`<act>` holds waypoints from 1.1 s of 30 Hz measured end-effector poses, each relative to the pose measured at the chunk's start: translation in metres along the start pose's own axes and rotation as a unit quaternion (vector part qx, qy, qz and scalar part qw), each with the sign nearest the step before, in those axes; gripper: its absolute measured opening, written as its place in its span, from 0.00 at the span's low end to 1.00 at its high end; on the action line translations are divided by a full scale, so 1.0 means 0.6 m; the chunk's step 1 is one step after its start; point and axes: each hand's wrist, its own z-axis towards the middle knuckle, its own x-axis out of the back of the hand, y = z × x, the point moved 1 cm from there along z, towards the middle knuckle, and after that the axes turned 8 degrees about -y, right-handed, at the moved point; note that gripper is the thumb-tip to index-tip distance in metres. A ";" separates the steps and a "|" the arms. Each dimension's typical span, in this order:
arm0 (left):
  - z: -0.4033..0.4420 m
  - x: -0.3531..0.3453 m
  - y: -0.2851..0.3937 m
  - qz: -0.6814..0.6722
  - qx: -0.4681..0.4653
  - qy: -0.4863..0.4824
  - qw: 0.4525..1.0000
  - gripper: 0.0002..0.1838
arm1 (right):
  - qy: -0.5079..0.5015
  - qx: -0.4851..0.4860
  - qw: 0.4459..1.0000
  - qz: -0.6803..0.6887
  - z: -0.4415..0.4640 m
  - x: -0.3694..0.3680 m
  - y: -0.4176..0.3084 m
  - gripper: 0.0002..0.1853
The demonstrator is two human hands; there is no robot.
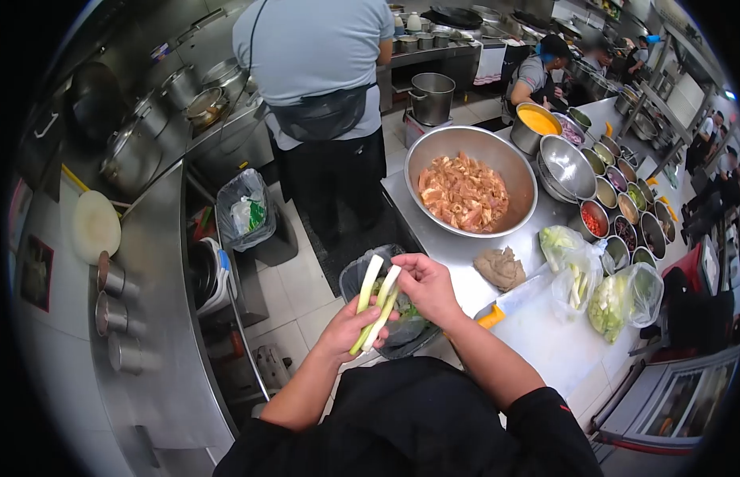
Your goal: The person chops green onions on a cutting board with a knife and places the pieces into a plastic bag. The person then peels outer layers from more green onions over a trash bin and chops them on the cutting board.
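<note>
Several trimmed scallion stalks (373, 300), white at the top and pale green lower down, lie across my left hand (351, 327), whose fingers are closed around them. At the upper white end of one stalk, my right hand (424, 288) pinches with thumb and fingertips. Both hands are above a bin (362, 274) lined with a dark bag, with some green scraps inside. To the right of my right hand, a yellow knife handle (491, 316) lies at the edge of a white cutting board (537, 338).
A large steel bowl of cut raw meat (464, 195) stands on the steel counter beside a crumpled brown cloth (499, 269). Bags of cut vegetables (616, 306) and several small steel pots are farther right. A person in grey (314, 56) stands ahead, near another bin (262, 238).
</note>
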 end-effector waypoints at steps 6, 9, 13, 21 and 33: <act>-0.018 0.021 -0.005 -0.053 0.055 -0.068 0.995 0.19 | -0.011 0.120 0.983 -0.135 0.003 -0.003 -0.013 0.10; -0.029 0.022 -0.012 -0.037 0.063 -0.082 0.994 0.17 | 0.024 0.105 0.986 -0.129 0.015 0.008 -0.002 0.07; -0.049 0.029 -0.021 0.011 -0.010 0.034 0.999 0.12 | 0.096 0.126 0.981 -0.108 0.024 0.042 -0.004 0.06; -0.024 0.025 -0.007 0.171 -0.091 0.185 0.963 0.13 | -0.071 -0.081 0.967 -0.230 -0.001 0.011 0.017 0.22; -0.007 -0.011 -0.004 0.402 -0.123 0.190 0.887 0.21 | -0.043 -0.147 0.982 0.112 0.011 -0.022 0.013 0.20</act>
